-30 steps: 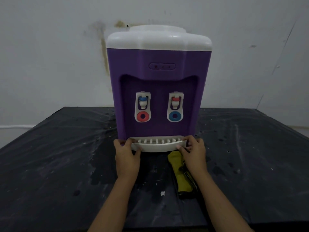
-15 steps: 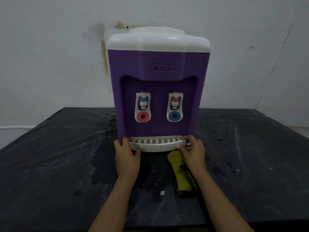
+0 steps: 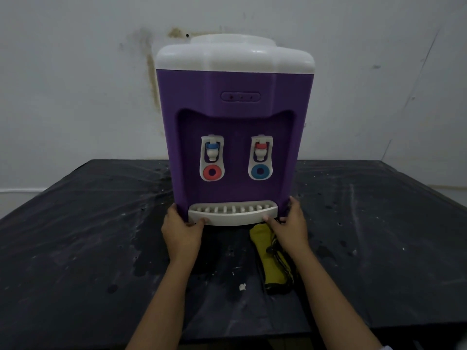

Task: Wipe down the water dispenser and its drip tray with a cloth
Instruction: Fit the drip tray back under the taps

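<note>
The bottom corners of the water dispenser point(image 3: 235, 122) were gripped in the curled left hand point(image 3: 182, 231) and right hand point(image 3: 290, 228), the drip tray point(image 3: 232, 215) between them was best pressed evenly by both thumbs, and the cloth point(image 3: 267, 251) was left on the desk point(image 3: 101, 248) under the right wrist.

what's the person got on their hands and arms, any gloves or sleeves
The left hand and right hand wear no gloves, and no ring, watch or bracelet shows. The left forearm and right forearm are bare. A pale sliver at the frame's bottom right may be a sleeve edge.
</note>
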